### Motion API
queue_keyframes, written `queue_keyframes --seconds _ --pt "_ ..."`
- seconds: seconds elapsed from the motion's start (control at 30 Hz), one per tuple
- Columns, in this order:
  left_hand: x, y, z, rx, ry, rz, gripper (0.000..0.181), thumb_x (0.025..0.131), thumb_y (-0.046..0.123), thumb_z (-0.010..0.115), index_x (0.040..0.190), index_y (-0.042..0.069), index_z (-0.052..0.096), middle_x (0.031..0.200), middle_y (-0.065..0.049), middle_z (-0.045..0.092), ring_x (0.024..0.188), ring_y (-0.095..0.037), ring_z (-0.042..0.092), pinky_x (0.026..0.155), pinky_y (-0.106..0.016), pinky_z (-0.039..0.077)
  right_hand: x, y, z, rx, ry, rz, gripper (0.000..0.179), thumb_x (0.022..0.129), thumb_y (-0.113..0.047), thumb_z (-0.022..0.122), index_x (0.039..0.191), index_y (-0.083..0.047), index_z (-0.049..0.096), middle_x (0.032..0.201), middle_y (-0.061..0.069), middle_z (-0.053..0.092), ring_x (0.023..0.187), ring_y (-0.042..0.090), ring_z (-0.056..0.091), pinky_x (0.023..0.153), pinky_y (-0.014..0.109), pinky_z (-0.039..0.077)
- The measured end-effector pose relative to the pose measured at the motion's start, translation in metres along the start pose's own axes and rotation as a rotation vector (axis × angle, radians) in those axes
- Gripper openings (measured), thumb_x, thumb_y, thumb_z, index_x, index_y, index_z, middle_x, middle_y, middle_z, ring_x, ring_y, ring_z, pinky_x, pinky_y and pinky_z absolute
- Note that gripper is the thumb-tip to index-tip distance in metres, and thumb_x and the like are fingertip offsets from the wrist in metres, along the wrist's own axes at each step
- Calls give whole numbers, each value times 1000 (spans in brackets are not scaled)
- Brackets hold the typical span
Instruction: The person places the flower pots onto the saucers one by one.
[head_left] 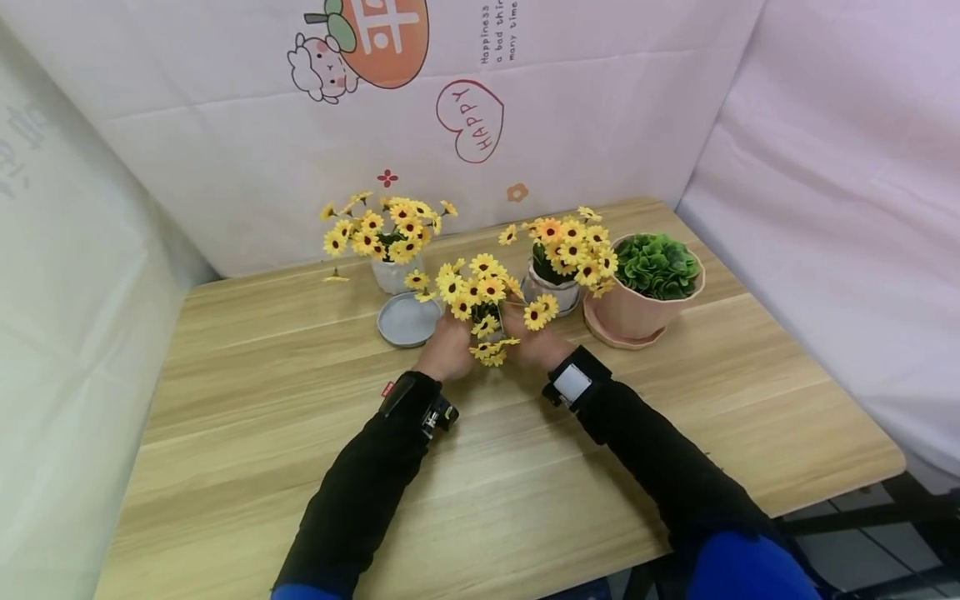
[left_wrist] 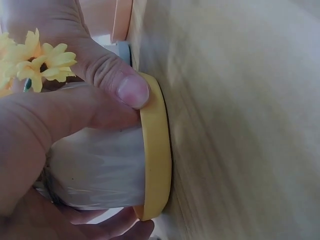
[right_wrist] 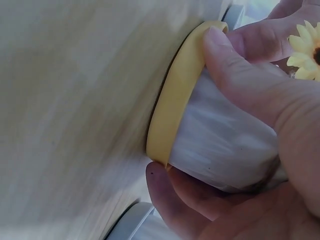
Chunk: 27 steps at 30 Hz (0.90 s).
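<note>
Both hands hold a small whitish flower pot point(left_wrist: 100, 167) of yellow daisies point(head_left: 483, 290) at the middle of the table. Under the pot sits a yellow saucer point(right_wrist: 172, 107), low against the tabletop. My left hand point(head_left: 447, 343) grips the left side, fingers curled round the pot and thumb along its wall. From the other side my right hand point(head_left: 542, 346) grips it too, its thumb pressing at the saucer's rim and its fingers round the pot and saucer edge. In the head view the flowers hide most of the pot and the fingertips.
Left of the hands lies a round grey saucer point(head_left: 408, 320). Behind it stands another daisy pot point(head_left: 393, 275). At the right are a daisy pot point(head_left: 551, 292) on a grey saucer and a pink pot point(head_left: 637, 312) of green leaves on a pink saucer. Cloth walls point(head_left: 585, 108) surround the wooden table point(head_left: 277, 400).
</note>
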<state>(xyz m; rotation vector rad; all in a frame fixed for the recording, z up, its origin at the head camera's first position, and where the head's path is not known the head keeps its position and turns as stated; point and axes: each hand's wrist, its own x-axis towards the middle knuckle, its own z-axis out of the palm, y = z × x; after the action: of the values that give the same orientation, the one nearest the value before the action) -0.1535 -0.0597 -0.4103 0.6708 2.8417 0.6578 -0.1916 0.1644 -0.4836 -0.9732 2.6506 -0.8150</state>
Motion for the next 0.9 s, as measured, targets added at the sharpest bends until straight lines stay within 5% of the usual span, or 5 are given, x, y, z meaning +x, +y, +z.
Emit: queue_keyframes --seconds 0.37,0.6,0.7,0.8,0.9 --pt "24 -8 -2 0 -47 -28 10 88 -10 63 82 -3 63 96 -26 69 121 -50 63 135 -52 19 18 -17 -20 -168 -40 105 63 109 -21 45 161 10 28 173 27 20 161 39 22 135 47 18" --pt "40 -11 -4 -52 -96 -106 37 92 -2 70 129 -8 65 127 -26 70 147 -48 44 130 -51 32 16 -43 -43 8 -104 225 70 108 -12 43 165 10 8 175 28 3 165 32 5 137 44 11" --pt "47 -12 -5 -69 -116 -130 46 94 0 70 138 -8 61 132 -26 68 150 -48 40 128 -51 36 20 -33 -43 3 -140 270 71 111 -19 38 168 -1 0 177 22 0 122 22 62 105 28 47" --pt "53 -13 -6 -71 -125 -143 46 95 0 68 140 -7 59 131 -25 68 151 -48 38 130 -51 33 27 -34 -49 19 -198 357 75 112 -21 38 168 -7 -10 178 18 -6 66 17 48 71 33 42" --pt "58 -12 -7 -85 -129 -160 43 95 -1 68 137 -6 61 130 -25 68 151 -47 39 130 -50 32 35 -31 -52 18 -236 407 74 111 -18 41 169 -1 -3 177 24 2 80 30 59 97 44 51"
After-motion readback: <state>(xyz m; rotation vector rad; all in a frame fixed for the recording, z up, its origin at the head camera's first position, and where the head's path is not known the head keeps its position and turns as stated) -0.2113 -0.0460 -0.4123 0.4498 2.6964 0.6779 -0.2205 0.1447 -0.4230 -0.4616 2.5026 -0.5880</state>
